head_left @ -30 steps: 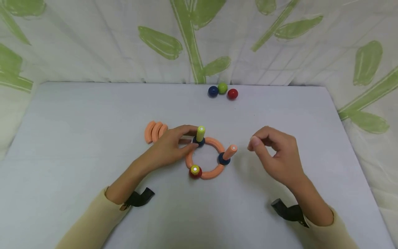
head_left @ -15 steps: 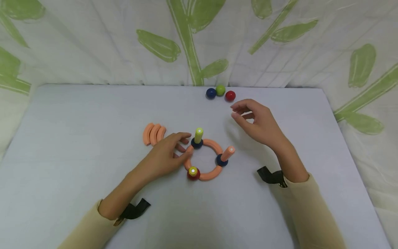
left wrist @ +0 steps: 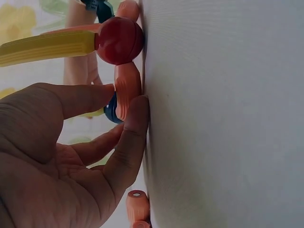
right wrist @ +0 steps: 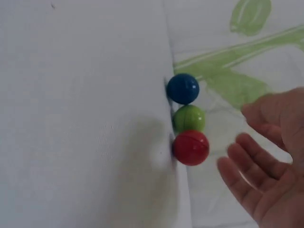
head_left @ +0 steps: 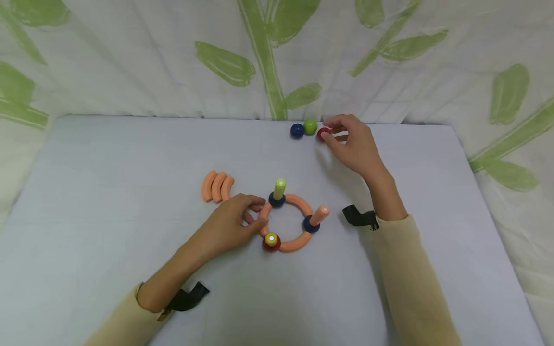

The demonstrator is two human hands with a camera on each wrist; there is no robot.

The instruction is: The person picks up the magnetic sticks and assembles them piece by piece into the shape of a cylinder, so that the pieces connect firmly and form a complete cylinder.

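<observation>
A ring of orange curved rods (head_left: 295, 245) and balls lies on the table. Straight rods rise from its balls: a yellow-green rod (head_left: 279, 190) on a blue ball (head_left: 277, 200), an orange rod (head_left: 320, 215) on another blue ball (head_left: 310, 224), and a yellow rod (left wrist: 52, 46) on a red ball (left wrist: 119, 41). My left hand (head_left: 227, 223) holds the ring's left curved rod (left wrist: 127, 90) between thumb and fingers. At the table's back edge, my right hand (head_left: 355, 144) has its thumb and fingers spread around a loose red ball (right wrist: 191, 147), with a gap in the right wrist view.
A loose blue ball (head_left: 297, 130) and a green ball (head_left: 310, 126) sit left of the red one at the back edge. Several spare orange curved rods (head_left: 217, 186) lie left of the ring. A patterned white curtain (head_left: 151, 62) hangs behind the table.
My right hand has moved back and left from beside the ring to the loose red ball. My left hand has come off the far blue ball and slid nearer to the ring's left curved rod.
</observation>
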